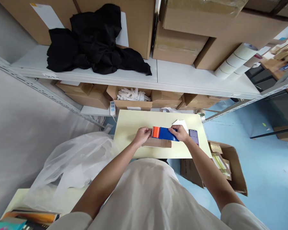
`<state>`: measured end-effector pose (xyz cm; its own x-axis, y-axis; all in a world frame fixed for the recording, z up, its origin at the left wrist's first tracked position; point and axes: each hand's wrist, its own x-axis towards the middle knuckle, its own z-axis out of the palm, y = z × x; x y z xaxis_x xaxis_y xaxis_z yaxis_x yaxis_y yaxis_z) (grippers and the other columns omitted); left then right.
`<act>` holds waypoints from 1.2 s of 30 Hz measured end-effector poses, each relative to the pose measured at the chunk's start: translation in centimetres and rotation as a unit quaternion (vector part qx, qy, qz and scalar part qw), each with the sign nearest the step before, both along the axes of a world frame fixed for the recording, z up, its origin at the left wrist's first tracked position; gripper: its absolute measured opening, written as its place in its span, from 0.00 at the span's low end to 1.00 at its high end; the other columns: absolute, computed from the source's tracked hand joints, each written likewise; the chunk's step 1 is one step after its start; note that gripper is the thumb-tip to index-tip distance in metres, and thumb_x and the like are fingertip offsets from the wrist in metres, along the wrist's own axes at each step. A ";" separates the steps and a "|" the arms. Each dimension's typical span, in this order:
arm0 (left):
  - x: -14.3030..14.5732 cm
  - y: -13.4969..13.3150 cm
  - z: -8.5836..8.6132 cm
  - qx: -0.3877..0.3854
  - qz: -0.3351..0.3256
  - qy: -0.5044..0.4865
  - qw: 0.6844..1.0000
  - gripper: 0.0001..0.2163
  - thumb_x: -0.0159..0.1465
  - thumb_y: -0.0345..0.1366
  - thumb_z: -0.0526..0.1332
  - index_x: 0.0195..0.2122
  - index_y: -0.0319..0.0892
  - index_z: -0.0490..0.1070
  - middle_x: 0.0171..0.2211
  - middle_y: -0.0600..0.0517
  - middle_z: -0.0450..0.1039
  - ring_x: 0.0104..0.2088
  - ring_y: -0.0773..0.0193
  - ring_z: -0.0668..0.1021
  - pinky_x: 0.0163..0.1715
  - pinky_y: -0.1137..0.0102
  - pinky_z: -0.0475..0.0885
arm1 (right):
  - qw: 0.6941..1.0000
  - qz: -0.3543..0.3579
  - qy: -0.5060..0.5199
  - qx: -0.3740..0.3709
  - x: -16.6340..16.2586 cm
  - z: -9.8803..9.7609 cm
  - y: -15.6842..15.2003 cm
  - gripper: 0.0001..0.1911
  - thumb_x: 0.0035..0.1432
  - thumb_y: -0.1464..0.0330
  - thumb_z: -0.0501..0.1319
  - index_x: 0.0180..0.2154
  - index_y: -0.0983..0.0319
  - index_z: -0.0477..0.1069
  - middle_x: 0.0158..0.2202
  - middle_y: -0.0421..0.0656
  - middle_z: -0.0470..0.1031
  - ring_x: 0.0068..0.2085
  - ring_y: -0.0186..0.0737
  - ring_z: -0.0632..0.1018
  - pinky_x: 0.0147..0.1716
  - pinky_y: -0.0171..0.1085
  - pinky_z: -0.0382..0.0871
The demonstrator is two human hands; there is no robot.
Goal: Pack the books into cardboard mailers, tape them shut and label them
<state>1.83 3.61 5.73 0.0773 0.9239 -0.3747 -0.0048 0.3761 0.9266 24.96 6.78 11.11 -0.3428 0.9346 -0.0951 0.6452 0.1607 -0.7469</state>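
Observation:
A flat blue-and-orange piece (167, 133) is held level over the small table, its orange end to the left with what looks like a toothed edge. My right hand (180, 132) grips its blue right end, thumb on top. At the orange end, my left hand (143, 135) has its fingers closed in a pinch; the fingertips are partly hidden. Below the piece lies a brown cardboard box (157, 143) on the pale yellow table (126, 123). The exact kind of the blue-and-orange piece is not clear.
White papers (182, 123) and a phone (194, 136) lie right of my hands. Behind the table stands a shelf (177, 75) with cartons, black cloth (93, 44) and tape rolls (237, 60). An open carton (237, 172) is on the floor at right; plastic sheeting (74, 163) bulges at left.

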 end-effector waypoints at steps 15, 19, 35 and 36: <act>-9.8 -0.7 -4.1 0.024 0.039 0.112 0.993 0.15 0.51 0.49 0.63 0.26 0.41 0.68 0.19 0.55 0.72 0.20 0.68 0.75 0.23 0.73 0.70 | 0.992 -0.018 -0.122 -0.030 4.4 0.2 -0.6 0.26 0.55 0.48 0.51 0.17 0.61 0.60 0.17 0.36 0.57 0.22 0.31 0.59 0.23 0.33 0.55; -9.9 -1.0 -6.1 -0.001 0.035 0.112 0.993 0.14 0.51 0.48 0.62 0.25 0.41 0.67 0.20 0.54 0.71 0.20 0.68 0.74 0.22 0.73 0.69 | 0.989 -0.008 -0.150 -0.017 3.1 -0.7 -0.5 0.26 0.55 0.49 0.51 0.17 0.61 0.62 0.16 0.37 0.59 0.21 0.32 0.61 0.23 0.33 0.55; -5.3 -2.9 -11.5 -0.050 0.099 0.262 0.959 0.31 0.55 0.45 0.62 0.57 0.37 0.58 0.51 0.36 0.70 0.50 0.49 0.74 0.46 0.59 0.69 | 0.987 -0.005 -0.163 0.002 2.0 -0.7 -0.7 0.25 0.56 0.50 0.51 0.18 0.61 0.65 0.17 0.40 0.65 0.22 0.34 0.64 0.24 0.34 0.57; -5.7 -3.1 -11.7 -0.060 0.089 0.271 0.957 0.35 0.54 0.45 0.63 0.59 0.36 0.55 0.53 0.34 0.68 0.52 0.47 0.73 0.47 0.57 0.68 | 0.987 -0.007 -0.161 0.001 2.0 -0.7 -0.7 0.25 0.56 0.50 0.51 0.18 0.61 0.64 0.17 0.39 0.64 0.22 0.34 0.64 0.24 0.34 0.57</act>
